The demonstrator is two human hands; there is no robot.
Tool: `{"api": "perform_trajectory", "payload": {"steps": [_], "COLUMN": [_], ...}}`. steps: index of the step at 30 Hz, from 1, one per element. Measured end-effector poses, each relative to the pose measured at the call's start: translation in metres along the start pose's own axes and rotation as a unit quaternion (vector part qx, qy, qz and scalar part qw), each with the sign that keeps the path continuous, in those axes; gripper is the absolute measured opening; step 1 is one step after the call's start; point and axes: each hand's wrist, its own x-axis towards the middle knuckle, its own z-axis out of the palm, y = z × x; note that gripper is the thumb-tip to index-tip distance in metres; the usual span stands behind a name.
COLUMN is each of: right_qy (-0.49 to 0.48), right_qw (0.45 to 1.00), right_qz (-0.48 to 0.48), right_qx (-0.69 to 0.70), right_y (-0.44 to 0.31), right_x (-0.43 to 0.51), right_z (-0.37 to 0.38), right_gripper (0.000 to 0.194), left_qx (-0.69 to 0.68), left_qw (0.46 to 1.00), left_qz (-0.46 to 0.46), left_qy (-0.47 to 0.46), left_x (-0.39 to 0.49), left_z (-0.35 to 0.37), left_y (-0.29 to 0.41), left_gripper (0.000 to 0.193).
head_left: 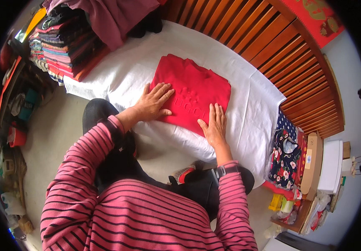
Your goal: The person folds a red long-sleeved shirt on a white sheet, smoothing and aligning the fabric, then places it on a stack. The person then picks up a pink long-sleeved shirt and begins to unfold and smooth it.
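Observation:
A folded red garment (pixel 196 81) lies flat on a white cloth (pixel 255 103) in front of me, with raised lettering and an embossed figure on its upper face. My left hand (pixel 154 102) rests on its left edge, palm down with the fingers spread. On the right lower edge lies my right hand (pixel 215 125), also palm down, its thumb apart from the other fingers. Neither hand grips the fabric. The layers under the top face are hidden.
A tall stack of folded clothes (pixel 59 51) stands at the upper left, beside a draped mauve garment (pixel 111 18). A slatted wooden backrest (pixel 262 40) runs along the far side. Floral fabric (pixel 284 160) and a cardboard box (pixel 311 166) sit at the right.

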Motion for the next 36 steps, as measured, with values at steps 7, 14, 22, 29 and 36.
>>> {"api": "perform_trajectory", "payload": {"steps": [7,14,22,29,36], "right_qy": [-0.010,-0.015,0.017,-0.047,-0.125], "right_qw": [0.999,0.989,0.983,0.985,0.986], "right_qz": [0.007,-0.146,-0.139,-0.139,-0.101], "right_qx": [-0.029,0.007,-0.118,-0.091,0.049], "right_y": [-0.003,-0.025,-0.018,-0.026,-0.032], "right_x": [-0.002,-0.025,-0.019,-0.031,-0.025], "right_z": [-0.004,-0.026,-0.015,-0.021,-0.066], "right_gripper": [0.080,0.077,0.053,0.044,0.055], "left_qx": [0.005,-0.064,0.099,0.071,-0.165], "left_qw": [1.000,0.983,0.981,0.981,0.966], "left_qz": [0.001,0.172,0.163,0.164,0.055], "left_qy": [-0.012,0.025,0.030,-0.069,-0.192], "left_x": [-0.001,-0.015,-0.012,-0.021,0.005], "left_z": [-0.013,-0.037,-0.027,-0.040,-0.079], "left_y": [0.004,0.019,0.020,0.016,0.013], "left_gripper": [0.089,0.073,0.054,0.048,0.045]}}
